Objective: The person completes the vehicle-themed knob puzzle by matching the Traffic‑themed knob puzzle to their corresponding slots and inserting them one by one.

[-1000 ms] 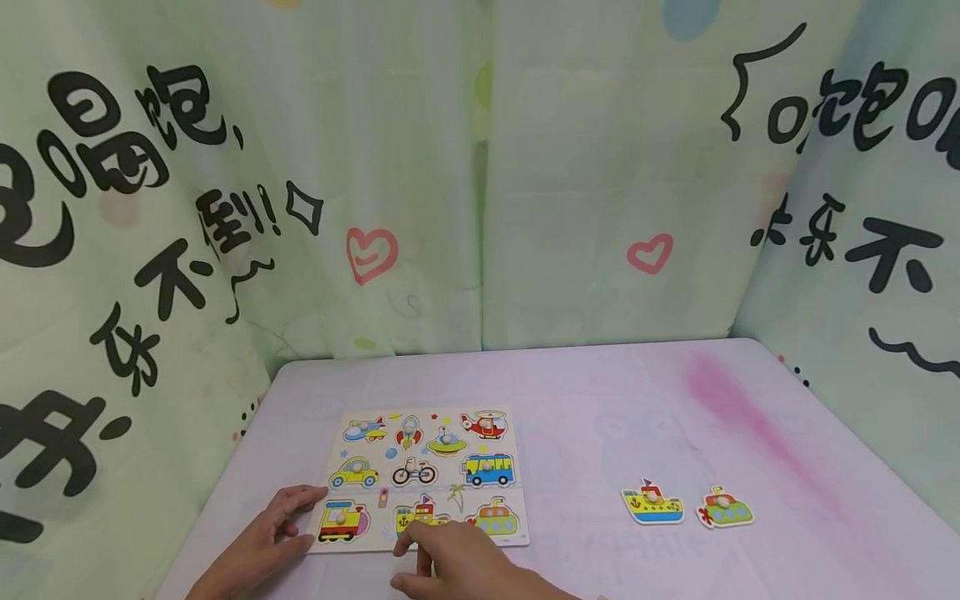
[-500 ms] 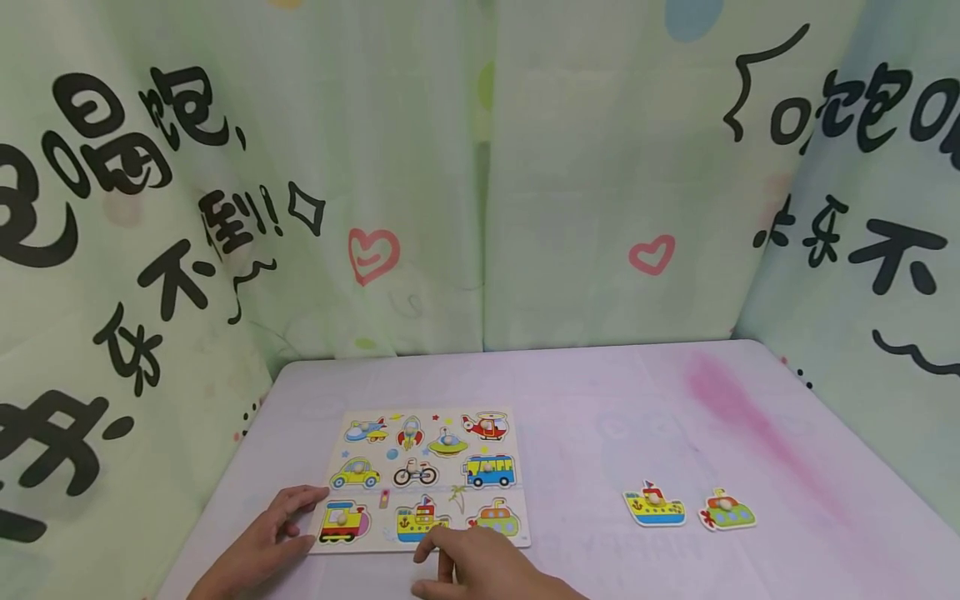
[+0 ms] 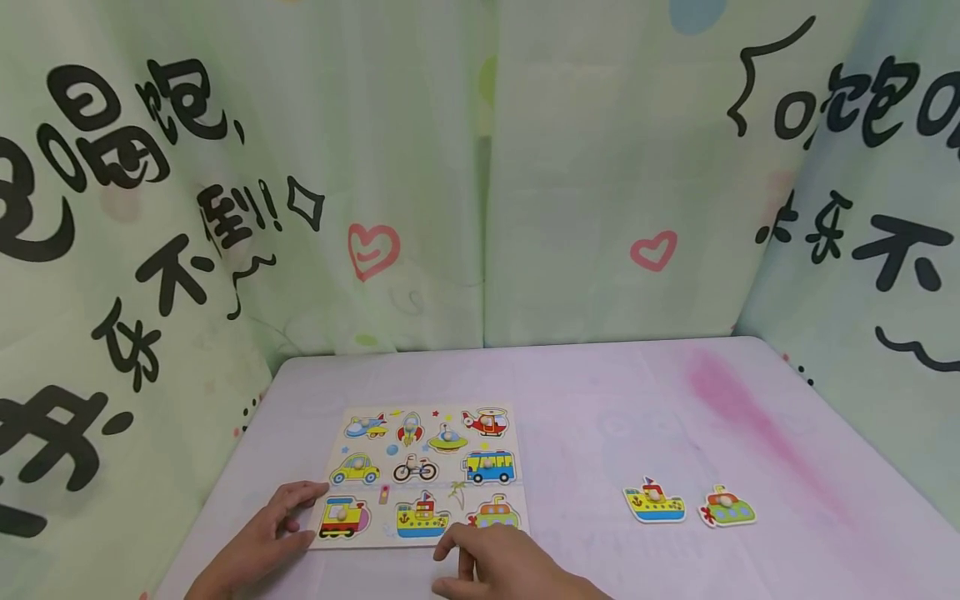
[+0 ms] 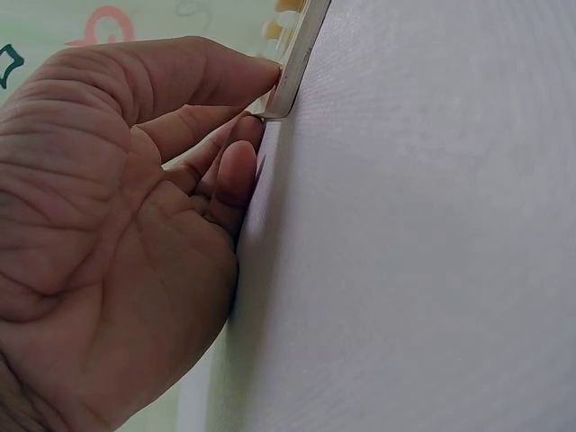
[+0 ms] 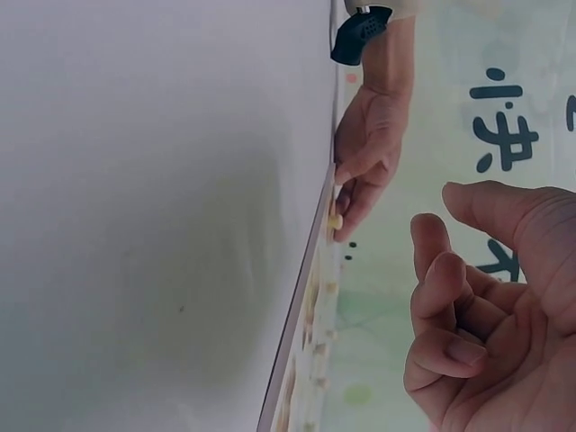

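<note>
A wooden peg puzzle board (image 3: pixel 382 546) with vehicle pictures lies at the table's left-centre. My left hand (image 3: pixel 262 533) holds its near left corner; in the left wrist view the thumb presses one edge (image 4: pixel 286 94) and fingertips meet the corner. Over the near right edge hovers my right hand (image 3: pixel 517 562), fingers loosely bent with nothing in them, covering the board's near right corner. A knobbed ship piece (image 3: pixel 654 502) and a knobbed submarine piece (image 3: pixel 727 507) lie apart on the table to the right. Matching ship (image 3: pixel 422 517) and submarine (image 3: pixel 493 511) pictures show on the board.
The pale tabletop (image 3: pixel 585 417) carries a pink smear (image 3: pixel 738 408) at the right. Light green curtains (image 3: pixel 562 167) with black lettering and hearts enclose the back and sides. Knobbed pieces such as the train (image 3: pixel 342 517) and bus (image 3: pixel 489 467) sit in the board.
My right hand has drifted right along the board's near edge, uncovering the ship picture and now overlapping the near right corner. The left hand stays at its corner.
</note>
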`<state>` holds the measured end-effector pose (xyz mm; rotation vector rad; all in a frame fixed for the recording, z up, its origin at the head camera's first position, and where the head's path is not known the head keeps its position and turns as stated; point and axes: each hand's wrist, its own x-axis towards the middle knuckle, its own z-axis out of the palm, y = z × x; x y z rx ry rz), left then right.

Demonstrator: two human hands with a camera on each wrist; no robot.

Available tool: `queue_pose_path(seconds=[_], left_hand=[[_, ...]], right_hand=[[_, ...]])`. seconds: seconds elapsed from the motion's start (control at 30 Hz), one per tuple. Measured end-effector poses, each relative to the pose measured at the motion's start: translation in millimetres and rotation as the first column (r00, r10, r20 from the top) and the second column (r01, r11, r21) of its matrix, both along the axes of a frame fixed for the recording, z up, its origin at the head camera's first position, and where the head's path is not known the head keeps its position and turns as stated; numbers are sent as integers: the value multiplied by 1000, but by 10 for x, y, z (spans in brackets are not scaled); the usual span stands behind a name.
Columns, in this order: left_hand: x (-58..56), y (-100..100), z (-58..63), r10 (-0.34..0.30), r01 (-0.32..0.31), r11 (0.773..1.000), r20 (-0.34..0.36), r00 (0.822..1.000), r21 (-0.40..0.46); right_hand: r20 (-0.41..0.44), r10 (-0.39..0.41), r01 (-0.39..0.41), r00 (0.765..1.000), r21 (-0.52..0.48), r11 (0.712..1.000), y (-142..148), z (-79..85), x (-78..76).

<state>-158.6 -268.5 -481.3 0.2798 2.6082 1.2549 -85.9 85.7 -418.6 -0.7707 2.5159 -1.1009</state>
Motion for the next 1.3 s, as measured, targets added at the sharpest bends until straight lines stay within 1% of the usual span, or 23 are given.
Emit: queue_pose_path(seconds=[0.07, 0.17, 0.37, 0.43, 0.53, 0.7, 0.77, 0.8, 0.93, 1.07, 1.17, 1.3], left_hand=[[-1, 9, 4, 8, -8, 1000, 7, 1000, -6], [-1, 12, 9, 11, -11, 1000, 13, 1000, -7], [10, -5, 7, -7, 7, 1000, -9, 1000, -1], [8, -3, 7, -6, 6, 1000, -11, 1000, -8], [8, 4, 15, 7, -7, 1000, 1, 1000, -15], [10, -2, 22, -11, 11, 1000, -9, 1000, -8], [10, -4, 26, -17, 17, 1000, -10, 1000, -5], [9, -3, 29, -17, 17, 1000, -10, 1000, -5], [4, 10, 38, 4, -4, 1000, 6, 1000, -15], [-7, 25, 36, 28, -27, 999, 27, 999, -28], [-9, 25, 29, 30, -29, 999, 37, 999, -27], [4, 17, 23, 18, -18, 1000, 22, 1000, -14]], right_hand=[[-5, 4, -4, 1000, 18, 1000, 29, 0, -5], [26, 2, -4, 1000, 44, 999, 75, -16, -3], [56, 9, -15, 998, 103, 995, 167, -81, 10], [71, 7, -15, 997, 106, 994, 193, -96, 17], [67, 8, -16, 998, 113, 993, 229, -111, 24], [109, -16, 4, 994, 107, 994, 292, -122, 41], [114, -24, 11, 993, 107, 994, 326, -124, 50], [108, -25, 13, 994, 108, 994, 345, -127, 55], [40, -11, 6, 999, 116, 993, 433, -132, 76], [27, -27, 24, 999, 120, 992, 520, -144, 89], [5, -38, 37, 999, 119, 992, 586, -164, 96], [-59, -39, 45, 997, 105, 993, 665, -181, 103]])
